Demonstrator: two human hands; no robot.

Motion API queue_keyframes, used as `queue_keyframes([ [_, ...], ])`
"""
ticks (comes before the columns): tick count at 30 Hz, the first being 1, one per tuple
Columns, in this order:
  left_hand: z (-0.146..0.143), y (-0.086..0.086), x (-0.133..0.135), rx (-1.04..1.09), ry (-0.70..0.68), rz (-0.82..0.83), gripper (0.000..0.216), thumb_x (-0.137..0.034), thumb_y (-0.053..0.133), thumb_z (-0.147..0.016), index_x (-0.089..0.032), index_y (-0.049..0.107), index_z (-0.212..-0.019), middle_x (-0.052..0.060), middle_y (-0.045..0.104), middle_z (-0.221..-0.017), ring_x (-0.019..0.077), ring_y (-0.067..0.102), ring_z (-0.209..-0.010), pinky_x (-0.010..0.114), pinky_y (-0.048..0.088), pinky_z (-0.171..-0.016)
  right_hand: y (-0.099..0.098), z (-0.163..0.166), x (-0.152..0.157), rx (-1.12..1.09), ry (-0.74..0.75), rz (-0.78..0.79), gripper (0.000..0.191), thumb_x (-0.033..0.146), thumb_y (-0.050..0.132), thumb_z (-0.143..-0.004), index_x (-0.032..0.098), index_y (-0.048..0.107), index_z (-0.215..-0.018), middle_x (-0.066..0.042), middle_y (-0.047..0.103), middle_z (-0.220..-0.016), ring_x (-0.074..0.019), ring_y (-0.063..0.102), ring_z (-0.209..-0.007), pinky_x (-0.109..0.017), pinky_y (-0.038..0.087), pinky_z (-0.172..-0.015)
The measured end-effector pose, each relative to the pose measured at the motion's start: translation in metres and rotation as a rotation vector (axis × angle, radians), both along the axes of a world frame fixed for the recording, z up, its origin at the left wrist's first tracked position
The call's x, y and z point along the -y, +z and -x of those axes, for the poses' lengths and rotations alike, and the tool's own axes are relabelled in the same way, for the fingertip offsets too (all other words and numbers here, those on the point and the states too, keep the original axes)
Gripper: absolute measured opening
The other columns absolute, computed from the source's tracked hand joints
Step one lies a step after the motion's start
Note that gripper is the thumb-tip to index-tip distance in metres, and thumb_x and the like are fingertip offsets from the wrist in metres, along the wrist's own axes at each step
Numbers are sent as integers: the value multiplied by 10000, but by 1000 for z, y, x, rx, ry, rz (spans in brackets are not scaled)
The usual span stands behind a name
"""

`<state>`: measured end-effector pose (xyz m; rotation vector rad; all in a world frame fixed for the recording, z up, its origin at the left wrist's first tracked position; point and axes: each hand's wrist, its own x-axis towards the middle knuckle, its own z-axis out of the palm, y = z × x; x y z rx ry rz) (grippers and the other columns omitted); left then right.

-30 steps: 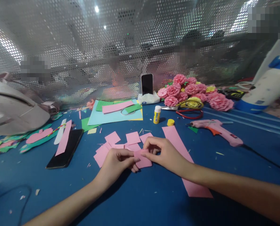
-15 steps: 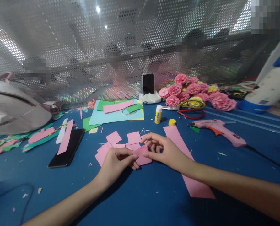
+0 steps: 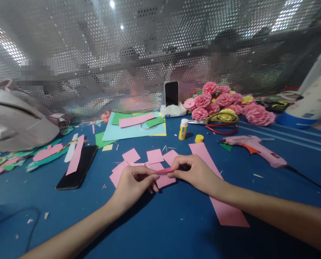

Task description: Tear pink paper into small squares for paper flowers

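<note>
Perforated screen (image 3: 101,36) behind a blue desk (image 3: 152,223), whose surface spreads between the forearms (image 3: 87,221). Left to right: one bag (image 3: 17,122); one smartphone (image 3: 67,181) under a paper strip (image 3: 75,154); left hand (image 3: 133,180) and right hand (image 3: 197,172), each grip pinched closed on one pink paper slip (image 3: 164,171) between them, above pink squares (image 3: 154,156); one long pink strip (image 3: 229,213), crossed by the right forearm (image 3: 257,201); one glue gun (image 3: 270,153).

Left hand (image 3: 130,181) and right hand (image 3: 197,171) both bare — slim fingers (image 3: 142,170), narrow wrists (image 3: 112,205), left forearm (image 3: 87,219) and right forearm (image 3: 265,207) slender, smooth — bare to the view's edges
</note>
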<state>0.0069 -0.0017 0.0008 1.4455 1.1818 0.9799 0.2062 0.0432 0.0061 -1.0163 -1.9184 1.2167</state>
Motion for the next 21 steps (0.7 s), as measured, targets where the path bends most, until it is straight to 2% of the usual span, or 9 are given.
queue_keyframes([
  [4,2,-3,1,23,-24,42,171,-267,654,-810,-119,714,-750,40,686,-564,106,590,-472,205,495,-511,-1,-1,1,86,11,-115,255,281,666,-811,173,555,-608,31,547,-624,-117,484,-628,-249,340,-605],
  [8,2,-6,1,7,-88,97,195,-275,648,-815,-114,693,-715,42,681,-564,105,593,-476,205,493,-517,-3,-1,3,192,100,-267,383,311,546,-905,178,391,-580,47,415,-581,-111,393,-604,-250,295,-582],
  [11,2,-6,0,-9,-115,95,210,-288,639,-825,-113,696,-724,46,683,-568,106,593,-472,208,489,-513,-3,-1,5,205,128,-330,405,275,507,-917,185,294,-585,47,332,-570,-115,348,-606,-254,274,-579],
  [15,3,-5,-1,27,-113,113,225,-321,656,-813,-121,690,-717,43,685,-554,112,597,-459,216,490,-507,-3,-1,4,172,141,-237,374,314,442,-949,189,332,-614,42,342,-606,-111,347,-599,-246,269,-553],
  [21,5,-2,-4,147,-52,131,257,-345,711,-766,-114,670,-663,42,683,-535,106,599,-444,202,483,-491,-6,-3,2,256,141,-205,455,397,504,-929,164,464,-540,35,474,-513,-97,442,-525,-242,292,-542],
])
